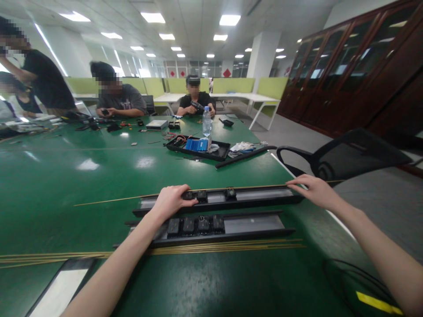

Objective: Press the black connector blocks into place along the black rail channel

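A long thin brass rod (115, 200) runs along the back edge of the far black channel (261, 193). My right hand (313, 190) pinches this rod near the channel's right end. At the left part of the same channel, the thumb and fingers of my left hand (170, 202) close around a black block (188, 195), with the rod passing by the index finger. Two more black blocks, one beside my left hand and one farther right (230, 193), sit in that channel. Nearer to me, a second black channel (254, 223) holds several black blocks (203, 225).
Several brass rods (228, 248) lie in front of the near channel. A white-and-black flat object (61, 286) is at lower left. Beyond are a black tray (223, 152), gloves (243, 148) and a water bottle (206, 122). A chair (357, 156) stands right; people sit across the table.
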The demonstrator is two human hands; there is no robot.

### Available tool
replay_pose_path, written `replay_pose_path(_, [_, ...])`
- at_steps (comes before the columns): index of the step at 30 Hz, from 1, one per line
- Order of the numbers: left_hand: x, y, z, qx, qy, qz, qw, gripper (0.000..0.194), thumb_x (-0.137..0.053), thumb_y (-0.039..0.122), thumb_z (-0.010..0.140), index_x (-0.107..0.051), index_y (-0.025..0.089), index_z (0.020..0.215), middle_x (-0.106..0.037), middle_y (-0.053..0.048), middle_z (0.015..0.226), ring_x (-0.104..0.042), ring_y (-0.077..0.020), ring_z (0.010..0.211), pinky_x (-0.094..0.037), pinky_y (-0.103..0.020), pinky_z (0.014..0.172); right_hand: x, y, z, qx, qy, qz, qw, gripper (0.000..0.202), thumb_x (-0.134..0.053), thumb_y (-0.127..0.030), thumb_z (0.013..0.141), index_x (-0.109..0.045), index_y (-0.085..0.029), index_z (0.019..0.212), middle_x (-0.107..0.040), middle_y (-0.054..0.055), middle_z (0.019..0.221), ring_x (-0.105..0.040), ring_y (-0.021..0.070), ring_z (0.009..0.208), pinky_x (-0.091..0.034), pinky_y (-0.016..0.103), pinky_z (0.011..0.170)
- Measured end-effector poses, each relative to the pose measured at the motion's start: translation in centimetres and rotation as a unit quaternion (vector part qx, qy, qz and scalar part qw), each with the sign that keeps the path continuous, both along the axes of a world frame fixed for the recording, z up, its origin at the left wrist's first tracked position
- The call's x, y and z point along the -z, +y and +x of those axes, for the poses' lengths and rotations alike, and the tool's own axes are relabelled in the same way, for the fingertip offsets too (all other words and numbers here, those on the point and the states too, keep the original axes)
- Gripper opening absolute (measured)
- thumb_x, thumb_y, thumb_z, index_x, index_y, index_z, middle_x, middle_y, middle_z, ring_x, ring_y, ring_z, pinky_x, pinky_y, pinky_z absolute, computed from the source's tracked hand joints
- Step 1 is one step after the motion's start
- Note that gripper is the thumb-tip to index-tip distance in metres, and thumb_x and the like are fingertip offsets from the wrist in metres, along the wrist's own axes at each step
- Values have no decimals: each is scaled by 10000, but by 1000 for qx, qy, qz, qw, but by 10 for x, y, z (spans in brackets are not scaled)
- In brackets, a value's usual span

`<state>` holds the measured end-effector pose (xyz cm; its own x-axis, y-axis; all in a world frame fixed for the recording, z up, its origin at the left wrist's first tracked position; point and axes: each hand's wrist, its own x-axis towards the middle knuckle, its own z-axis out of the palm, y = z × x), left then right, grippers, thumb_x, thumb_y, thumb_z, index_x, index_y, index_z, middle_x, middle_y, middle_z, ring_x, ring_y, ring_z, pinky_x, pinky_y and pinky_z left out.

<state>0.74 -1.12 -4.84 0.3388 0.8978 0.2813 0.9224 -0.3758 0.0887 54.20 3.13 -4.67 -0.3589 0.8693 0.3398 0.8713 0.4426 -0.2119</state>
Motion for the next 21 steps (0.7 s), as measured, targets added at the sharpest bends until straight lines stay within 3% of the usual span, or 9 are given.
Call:
replay_pose_path(12, [-2,0,1,-6,5,-9,1000,488,-558,709,808,-668,248,921,-745,-35,840,-697,-257,796,-345,-280,592,-10,-5,8,30,-38,-30,998,428,-484,-518,925,-759,-208,1030,-715,111,1033,-635,261,978,-489,378,872])
replay_pose_path(21, [-2,0,0,-6,-1,-7,1000,489,-566,707,805,-671,248,937,-747,-37,851,-699,-256,803,-372,-280,609,-13,1,35,68,-73,-43,994,453,-475,-560,909,-765,-238,1044,-703,103,1041,-641,264,963,-501,381,853])
